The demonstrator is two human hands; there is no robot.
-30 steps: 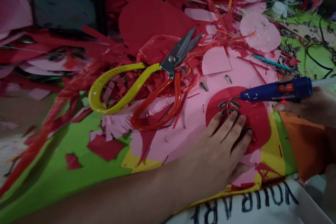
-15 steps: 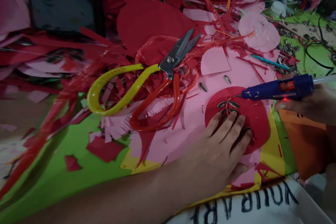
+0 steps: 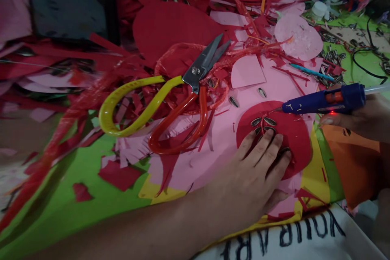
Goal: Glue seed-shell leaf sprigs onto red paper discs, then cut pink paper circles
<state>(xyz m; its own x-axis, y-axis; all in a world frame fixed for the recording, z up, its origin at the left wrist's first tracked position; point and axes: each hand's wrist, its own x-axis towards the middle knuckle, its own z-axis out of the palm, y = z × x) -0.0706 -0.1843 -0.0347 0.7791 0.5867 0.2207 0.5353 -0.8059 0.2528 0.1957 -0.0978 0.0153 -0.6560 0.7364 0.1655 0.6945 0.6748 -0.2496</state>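
My left hand (image 3: pixel 265 162) lies palm down with its fingers outstretched on a red paper circle (image 3: pixel 298 142). Sunflower seeds (image 3: pixel 269 121) are set in pairs along a thin stem line on this circle, some partly under my fingertips. At the right edge, my right hand (image 3: pixel 356 120) grips a blue glue gun (image 3: pixel 323 100) with a small red light glowing. The gun's nozzle points left, at or just above the circle's upper part; I cannot tell whether it touches. A clear glue stick (image 3: pixel 377 89) sticks out of its back.
Scissors (image 3: pixel 195 73) with yellow and red handles lie spread left of the circle. Red and pink paper scraps (image 3: pixel 118 174) cover much of the table. Loose seeds (image 3: pixel 333 57) and a black cord (image 3: pixel 365 67) are at the right. A lettered white sheet (image 3: pixel 286 243) lies in front.
The view has shifted slightly, moving most things a little left. Relative to the circle, the glue gun's nozzle has moved slightly right. My left hand stays in place on it.
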